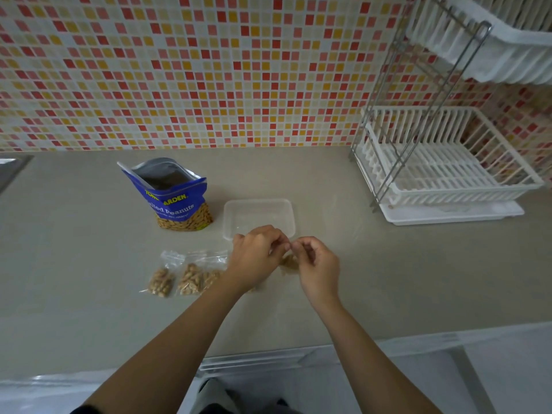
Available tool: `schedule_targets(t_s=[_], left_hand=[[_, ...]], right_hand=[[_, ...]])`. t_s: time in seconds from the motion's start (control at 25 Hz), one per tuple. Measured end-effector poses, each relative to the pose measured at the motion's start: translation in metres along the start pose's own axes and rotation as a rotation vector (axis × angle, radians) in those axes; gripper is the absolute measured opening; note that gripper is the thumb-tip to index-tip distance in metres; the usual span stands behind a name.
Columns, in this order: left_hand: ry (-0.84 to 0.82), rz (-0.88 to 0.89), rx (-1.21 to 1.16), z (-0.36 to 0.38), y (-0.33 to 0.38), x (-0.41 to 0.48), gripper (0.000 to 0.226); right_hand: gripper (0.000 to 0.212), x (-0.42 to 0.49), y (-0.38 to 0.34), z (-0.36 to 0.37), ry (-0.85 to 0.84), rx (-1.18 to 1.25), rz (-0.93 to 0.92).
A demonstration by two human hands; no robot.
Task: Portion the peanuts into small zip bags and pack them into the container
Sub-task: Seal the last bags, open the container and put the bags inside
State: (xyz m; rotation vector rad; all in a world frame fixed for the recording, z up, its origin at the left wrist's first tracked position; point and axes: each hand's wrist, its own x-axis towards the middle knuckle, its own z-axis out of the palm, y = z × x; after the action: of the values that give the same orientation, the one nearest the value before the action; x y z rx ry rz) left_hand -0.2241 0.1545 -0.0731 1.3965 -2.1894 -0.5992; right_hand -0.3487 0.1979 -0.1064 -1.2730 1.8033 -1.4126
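Observation:
My left hand (256, 254) and my right hand (317, 266) meet above the counter, fingertips pinching the top edge of a small zip bag of peanuts (289, 262) that hangs between them, mostly hidden. Just behind the hands lies a clear, shallow plastic container (259, 209), with nothing visible inside. To its left stands the blue peanut pouch (176, 195), its top open. Two filled small zip bags (162, 279) (194, 276) lie flat on the counter left of my left hand; a third may be hidden under my left wrist.
A white dish rack (442, 171) on a tray with a metal frame stands at the back right against the mosaic tile wall. A sink edge (12, 168) shows at the far left. The counter's front edge runs below my forearms.

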Motion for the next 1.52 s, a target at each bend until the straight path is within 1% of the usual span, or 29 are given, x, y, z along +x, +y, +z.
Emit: schedule_targets(t_s=[0.08,0.16,0.24,0.28,0.32,0.36,0.4,0.48,0.52,0.56,0.6,0.64,0.68,0.76,0.84,0.92,1.0,1.04,1.08,1.12,1.2,1.28,1.36,1.44,1.52], left_hand=[[0.009,0.004,0.043,-0.002,-0.002,0.0,0.014],[-0.009,0.027,0.12,-0.002,-0.008,-0.001,0.018],[-0.031,0.06,0.217,-0.002,-0.015,-0.001,0.022],[-0.035,0.073,0.236,-0.002,-0.017,-0.001,0.023],[-0.039,0.066,0.201,-0.001,-0.018,-0.001,0.025],[-0.049,0.022,0.076,0.0,-0.018,-0.002,0.024],[-0.079,-0.06,-0.133,0.003,-0.018,-0.004,0.023],[-0.21,-0.258,-0.599,0.012,-0.015,-0.011,0.019],[-0.255,-0.32,-0.757,0.019,-0.015,-0.016,0.019],[-0.267,-0.367,-0.85,0.029,-0.017,-0.021,0.022],[-0.25,-0.419,-0.891,0.037,-0.019,-0.024,0.027],[-0.207,-0.479,-0.89,0.043,-0.02,-0.027,0.03],[-0.158,-0.527,-0.832,0.05,-0.021,-0.028,0.032],[-0.08,-0.54,-0.581,0.063,-0.023,-0.031,0.037],[-0.067,-0.477,-0.308,0.072,-0.024,-0.035,0.04],[-0.083,-0.396,-0.126,0.076,-0.025,-0.037,0.037],[-0.032,-0.245,0.012,0.073,-0.032,-0.037,0.029],[0.03,-0.18,0.046,0.07,-0.038,-0.037,0.024],[0.097,-0.155,0.058,0.066,-0.047,-0.037,0.019],[0.148,-0.16,0.071,0.059,-0.056,-0.034,0.013],[0.171,-0.226,0.117,0.046,-0.078,-0.028,0.009],[0.124,-0.283,0.176,0.04,-0.094,-0.025,0.008],[0.047,-0.255,0.239,0.04,-0.1,-0.027,0.005],[0.005,-0.206,0.266,0.042,-0.101,-0.03,0.016],[-0.001,-0.206,0.241,0.041,-0.098,-0.031,0.035]], right_hand=[[0.009,0.0,0.002,0.001,0.064,-0.013,0.015],[0.007,0.001,0.004,-0.001,0.094,-0.041,0.016],[0.007,0.0,0.006,-0.005,0.095,-0.062,0.006],[0.008,0.0,0.008,-0.006,0.09,-0.06,0.015],[0.009,0.0,0.01,-0.007,0.079,-0.032,0.047],[0.012,0.002,0.012,-0.008,0.064,0.024,0.103],[0.013,0.005,0.014,-0.008,0.051,0.11,0.176],[0.011,0.011,0.017,-0.01,0.012,0.296,0.335],[0.01,0.013,0.02,-0.01,-0.017,0.365,0.409],[0.009,0.014,0.022,-0.01,-0.045,0.404,0.461],[0.009,0.016,0.027,-0.009,-0.063,0.375,0.485],[0.009,0.017,0.034,-0.006,-0.074,0.279,0.477],[0.009,0.018,0.04,-0.003,-0.081,0.131,0.43],[0.011,0.018,0.049,0.004,-0.09,-0.142,0.327],[0.016,0.018,0.055,0.011,-0.105,-0.265,0.269],[0.018,0.018,0.057,0.017,-0.128,-0.34,0.253],[0.028,0.015,0.058,0.022,-0.095,-0.404,0.208],[0.033,0.013,0.059,0.024,-0.07,-0.428,0.152],[0.034,0.012,0.059,0.027,-0.061,-0.445,0.071],[0.031,0.012,0.058,0.032,-0.081,-0.45,-0.019],[0.024,0.012,0.054,0.045,-0.2,-0.483,-0.129],[0.026,0.014,0.049,0.064,-0.318,-0.571,-0.126],[0.032,0.015,0.045,0.079,-0.386,-0.689,-0.048],[0.027,0.015,0.042,0.086,-0.374,-0.696,0.013],[0.014,0.011,0.041,0.086,-0.318,-0.607,-0.026]])
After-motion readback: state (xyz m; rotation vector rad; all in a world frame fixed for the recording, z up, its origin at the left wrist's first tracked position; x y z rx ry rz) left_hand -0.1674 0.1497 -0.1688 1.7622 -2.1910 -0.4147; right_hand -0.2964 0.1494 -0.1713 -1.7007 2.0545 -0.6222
